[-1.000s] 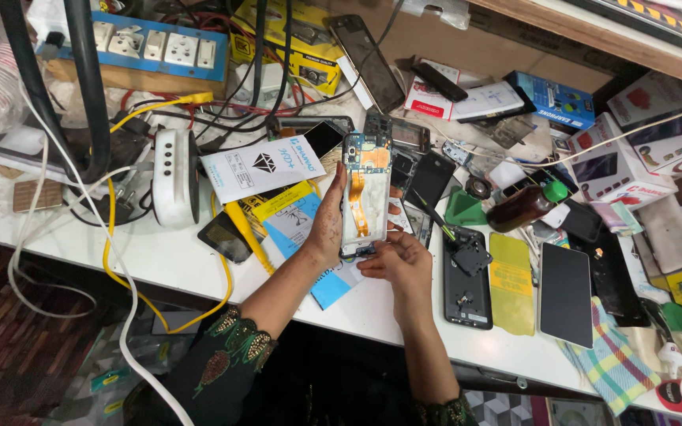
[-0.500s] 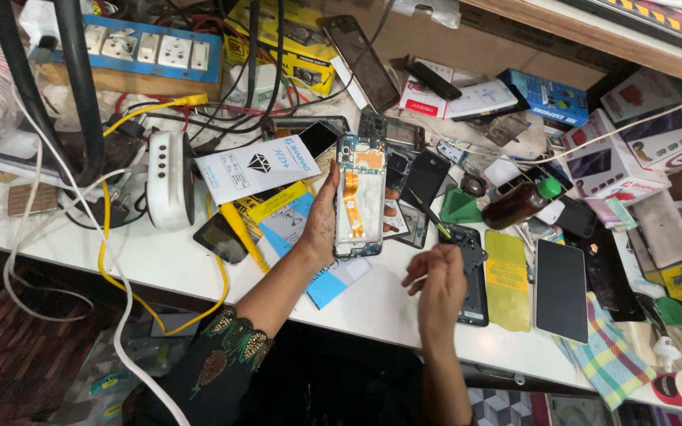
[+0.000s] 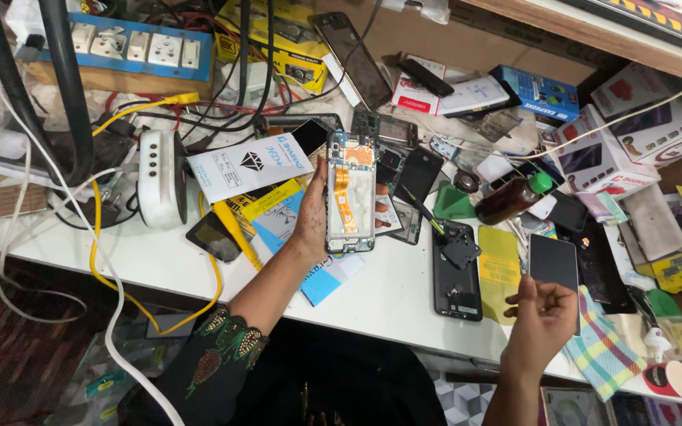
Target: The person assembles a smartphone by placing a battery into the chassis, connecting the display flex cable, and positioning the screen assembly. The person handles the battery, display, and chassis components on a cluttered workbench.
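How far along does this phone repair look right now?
Done: the opened phone has its back off, with boards and an orange flex cable bared. In hand: the left hand holds it upright; the right hand hovers near a black screen panel. Left: a back cover lies apart on the table.

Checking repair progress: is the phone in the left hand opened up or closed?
Opened: the phone in the left hand shows bare internals and orange ribbon.

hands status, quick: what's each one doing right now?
Left hand: closed on an opened phone, held upright.
Right hand: open, empty, hovering by the black phone screen.
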